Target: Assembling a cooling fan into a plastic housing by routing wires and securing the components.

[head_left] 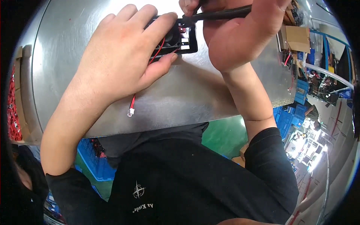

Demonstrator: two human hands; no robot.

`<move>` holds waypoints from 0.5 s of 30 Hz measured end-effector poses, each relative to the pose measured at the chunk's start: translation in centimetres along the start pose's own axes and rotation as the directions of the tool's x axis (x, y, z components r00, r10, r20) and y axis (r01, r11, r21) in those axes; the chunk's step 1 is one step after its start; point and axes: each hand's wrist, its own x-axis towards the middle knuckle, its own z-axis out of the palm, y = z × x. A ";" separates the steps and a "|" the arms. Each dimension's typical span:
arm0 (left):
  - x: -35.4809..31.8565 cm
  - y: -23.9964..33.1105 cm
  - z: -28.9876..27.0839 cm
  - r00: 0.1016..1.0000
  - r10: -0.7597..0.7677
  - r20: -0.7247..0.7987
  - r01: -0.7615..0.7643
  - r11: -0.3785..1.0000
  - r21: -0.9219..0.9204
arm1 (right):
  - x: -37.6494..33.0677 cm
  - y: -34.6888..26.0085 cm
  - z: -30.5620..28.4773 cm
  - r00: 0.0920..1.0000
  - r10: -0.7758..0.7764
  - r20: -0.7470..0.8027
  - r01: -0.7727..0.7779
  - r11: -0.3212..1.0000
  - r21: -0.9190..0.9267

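A black plastic housing [194, 39] with a small fan [173, 37] inside lies on the metal table. My left hand [123, 48] is closed on it, fingers over the far side and thumb along the near edge, hiding most of its left part. Red and black wires run out under this hand to a white plug [130, 112] on the tabletop. Above the housing's far right corner, my right hand [243, 37] grips a slim black tool [221, 14]. Its left end is at that corner; whether it touches cannot be made out, nor can its exact kind.
The metal table [168, 93] ends in a curved edge close to my body. At far left stands a cardboard box [23, 93] of red parts. A blue basket [93, 161] sits below the table. To the right are an open carton [296, 38] and blue bins [288, 120].
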 end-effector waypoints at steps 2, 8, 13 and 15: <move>0.2 0.0 0.1 1.000 0.014 -0.009 -0.014 1.000 0.000 | 0.0 -0.1 -0.1 1.000 -0.007 0.000 0.007 0.999 -0.040; 0.7 0.0 0.4 0.999 0.038 -0.027 -0.038 0.999 0.001 | 0.7 2.6 -2.8 0.999 -0.038 0.031 0.016 0.854 0.520; 1.2 0.6 0.3 0.999 0.008 -0.036 -0.009 0.999 -0.040 | 1.3 3.7 -3.8 0.997 -0.069 0.043 0.000 0.524 0.851; 1.1 0.5 0.3 1.000 0.004 -0.028 -0.005 0.999 -0.034 | 1.3 2.1 -2.7 0.971 -0.185 0.148 0.062 0.801 0.595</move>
